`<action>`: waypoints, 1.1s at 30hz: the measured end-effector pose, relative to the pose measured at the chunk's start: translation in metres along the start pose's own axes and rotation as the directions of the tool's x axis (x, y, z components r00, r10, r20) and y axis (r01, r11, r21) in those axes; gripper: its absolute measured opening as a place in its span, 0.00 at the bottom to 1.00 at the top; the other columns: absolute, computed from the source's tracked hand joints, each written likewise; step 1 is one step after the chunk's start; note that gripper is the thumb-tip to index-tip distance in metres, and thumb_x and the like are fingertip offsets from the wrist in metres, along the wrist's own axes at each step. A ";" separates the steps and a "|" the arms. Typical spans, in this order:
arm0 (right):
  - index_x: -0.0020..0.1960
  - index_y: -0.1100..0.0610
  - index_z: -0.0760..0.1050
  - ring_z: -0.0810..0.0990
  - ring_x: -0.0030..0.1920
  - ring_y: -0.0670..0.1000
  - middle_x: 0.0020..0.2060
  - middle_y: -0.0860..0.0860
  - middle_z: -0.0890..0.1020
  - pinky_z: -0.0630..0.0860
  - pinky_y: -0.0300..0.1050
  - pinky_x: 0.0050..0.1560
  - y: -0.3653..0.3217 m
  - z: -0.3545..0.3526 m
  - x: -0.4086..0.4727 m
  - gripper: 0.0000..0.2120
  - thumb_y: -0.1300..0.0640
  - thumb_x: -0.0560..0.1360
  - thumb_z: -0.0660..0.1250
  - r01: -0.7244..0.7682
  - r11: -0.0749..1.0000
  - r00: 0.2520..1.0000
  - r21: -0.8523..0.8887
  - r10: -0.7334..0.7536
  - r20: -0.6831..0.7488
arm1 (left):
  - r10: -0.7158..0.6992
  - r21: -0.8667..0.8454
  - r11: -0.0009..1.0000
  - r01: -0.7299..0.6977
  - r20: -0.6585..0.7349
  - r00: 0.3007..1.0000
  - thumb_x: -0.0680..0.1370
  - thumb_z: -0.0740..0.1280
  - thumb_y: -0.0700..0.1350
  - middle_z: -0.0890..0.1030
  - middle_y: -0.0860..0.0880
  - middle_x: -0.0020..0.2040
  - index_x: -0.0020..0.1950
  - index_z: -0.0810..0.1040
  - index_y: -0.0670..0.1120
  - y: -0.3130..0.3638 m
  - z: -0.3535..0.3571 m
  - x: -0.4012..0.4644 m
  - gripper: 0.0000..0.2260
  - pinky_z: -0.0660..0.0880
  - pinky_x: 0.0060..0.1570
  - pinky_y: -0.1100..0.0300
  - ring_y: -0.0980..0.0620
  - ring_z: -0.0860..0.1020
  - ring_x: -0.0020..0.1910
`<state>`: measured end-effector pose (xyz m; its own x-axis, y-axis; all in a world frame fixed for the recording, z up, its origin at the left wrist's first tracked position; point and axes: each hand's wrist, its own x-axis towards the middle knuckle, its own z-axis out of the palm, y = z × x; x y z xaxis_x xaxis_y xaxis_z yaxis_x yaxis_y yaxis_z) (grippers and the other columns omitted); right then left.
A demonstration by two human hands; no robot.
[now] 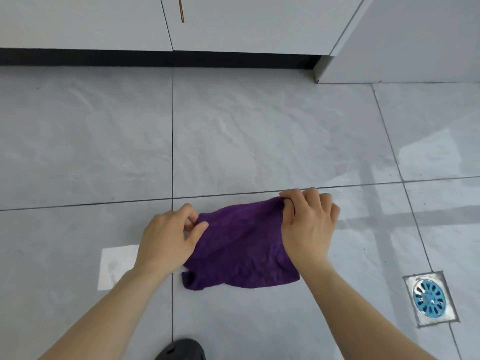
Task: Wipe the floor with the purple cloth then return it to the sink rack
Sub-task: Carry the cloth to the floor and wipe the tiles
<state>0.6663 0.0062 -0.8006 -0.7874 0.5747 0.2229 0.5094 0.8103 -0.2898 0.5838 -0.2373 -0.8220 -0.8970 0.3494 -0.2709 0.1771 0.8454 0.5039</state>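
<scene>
The purple cloth (241, 245) lies spread on the grey tiled floor (259, 141), a little crumpled, its near left corner folded over. My left hand (168, 237) pinches the cloth's far left corner between thumb and fingers. My right hand (309, 224) grips the far right corner, fingers curled over the edge. Both corners look slightly raised off the tiles while the near edge rests flat. The sink rack is out of view.
White cabinet doors (233, 22) with a dark toe-kick (155, 58) run along the far side. A square metal floor drain (430, 298) with a blue grate sits at the right. A dark shoe tip (181, 350) shows at the bottom edge.
</scene>
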 end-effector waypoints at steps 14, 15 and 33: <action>0.82 0.43 0.50 0.41 0.81 0.66 0.82 0.61 0.47 0.46 0.78 0.74 -0.062 0.092 -0.072 0.45 0.20 0.73 0.49 0.125 0.991 0.905 -0.053 -0.092 0.416 | 0.074 0.314 0.948 -0.042 -0.091 0.993 0.84 0.42 0.62 0.54 0.45 0.85 0.85 0.52 0.45 -0.043 0.043 0.024 0.33 0.48 0.83 0.42 0.46 0.50 0.85; 0.82 0.43 0.51 0.42 0.82 0.65 0.83 0.61 0.48 0.46 0.78 0.74 -0.062 0.096 -0.071 0.44 0.21 0.74 0.49 0.133 0.988 0.911 -0.073 -0.094 0.401 | 0.075 0.326 0.945 -0.038 -0.100 0.992 0.84 0.42 0.62 0.54 0.45 0.85 0.85 0.52 0.45 -0.044 0.046 0.025 0.33 0.48 0.83 0.41 0.46 0.50 0.85; 0.78 0.53 0.65 0.58 0.81 0.56 0.80 0.53 0.65 0.57 0.57 0.79 -0.049 0.128 0.028 0.21 0.54 0.86 0.55 0.262 0.964 0.933 0.052 -0.267 0.242 | 0.084 0.345 0.938 -0.034 -0.130 0.988 0.84 0.44 0.60 0.56 0.46 0.85 0.85 0.53 0.47 -0.050 0.051 0.028 0.31 0.51 0.82 0.40 0.46 0.51 0.85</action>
<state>0.5745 -0.0320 -0.8992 -0.9546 0.2918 0.0599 0.2660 0.9255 -0.2696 0.5701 -0.2486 -0.8965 -0.9239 0.3636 -0.1189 0.3367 0.9204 0.1988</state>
